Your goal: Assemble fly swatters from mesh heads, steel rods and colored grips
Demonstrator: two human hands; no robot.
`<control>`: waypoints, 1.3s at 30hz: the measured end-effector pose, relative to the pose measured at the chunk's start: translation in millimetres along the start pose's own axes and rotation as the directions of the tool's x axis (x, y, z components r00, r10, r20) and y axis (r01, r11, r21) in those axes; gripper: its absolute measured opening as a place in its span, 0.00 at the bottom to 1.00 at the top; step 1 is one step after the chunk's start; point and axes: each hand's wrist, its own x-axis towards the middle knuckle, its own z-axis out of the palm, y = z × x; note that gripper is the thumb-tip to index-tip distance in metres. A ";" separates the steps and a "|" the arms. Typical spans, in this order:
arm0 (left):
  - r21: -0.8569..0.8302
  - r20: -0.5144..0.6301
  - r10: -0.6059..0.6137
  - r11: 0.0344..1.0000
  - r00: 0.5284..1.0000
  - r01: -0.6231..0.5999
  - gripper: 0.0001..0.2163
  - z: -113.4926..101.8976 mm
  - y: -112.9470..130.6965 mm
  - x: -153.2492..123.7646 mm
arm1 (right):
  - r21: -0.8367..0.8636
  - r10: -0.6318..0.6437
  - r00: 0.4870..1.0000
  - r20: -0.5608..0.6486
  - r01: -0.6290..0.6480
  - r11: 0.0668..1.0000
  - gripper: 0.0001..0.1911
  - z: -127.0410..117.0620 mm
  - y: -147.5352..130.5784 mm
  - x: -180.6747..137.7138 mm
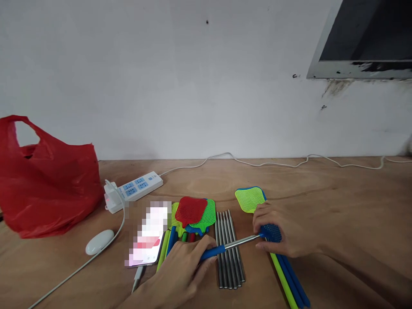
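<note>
A blue fly swatter (241, 241) with a silver shaft is stretched between my two hands. My left hand (180, 268) is closed round its blue handle. The fingers of my right hand (285, 231) grip its blue mesh head. Beneath the shaft lie several metal rods (228, 253) side by side. Left of them is a pile of loose swatter heads (191, 210) in red, green, yellow and blue, with coloured handles (165, 246) partly hidden by my left hand. A yellow-green swatter head (250, 200) lies beyond my right hand, and yellow-green and blue handles (286, 277) extend below it.
A lit phone (148, 236), partly blurred, lies left of the pile with a cable plugged in. Further left are a white power strip (138, 189), a white oval device (99, 242) and a red plastic bag (48, 184). A white cord (267, 164) runs along the wall.
</note>
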 end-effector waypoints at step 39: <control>0.339 0.144 -0.089 0.940 0.986 0.035 0.21 -21.4 2.8 -14.3 | -0.396 -0.027 1.000 0.012 0.030 0.918 0.12 15.8 -20.8 -20.6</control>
